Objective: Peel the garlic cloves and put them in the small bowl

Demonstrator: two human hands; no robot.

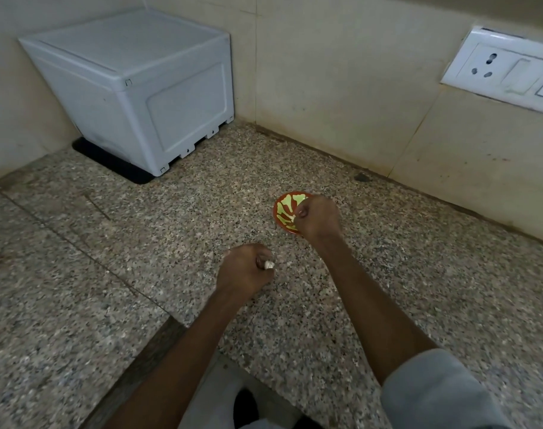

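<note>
A small red bowl (pixel 284 209) with a green and yellow pattern inside stands on the speckled granite counter. My right hand (pixel 318 216) hovers over the bowl's right half and hides it; the fingers are curled together, and I cannot make out whether anything is in them. Closer to me and to the left, my left hand (pixel 243 270) is closed around a whitish piece of garlic (pixel 269 265) that pokes out between thumb and fingers. Inside the bowl, a pale bit shows just left of my right thumb.
A white plastic box (pixel 133 94) sits on a black mat in the back left corner. A wall socket and switch plate (pixel 505 71) is on the right wall. The counter's front edge (pixel 158 345) runs diagonally below my left forearm.
</note>
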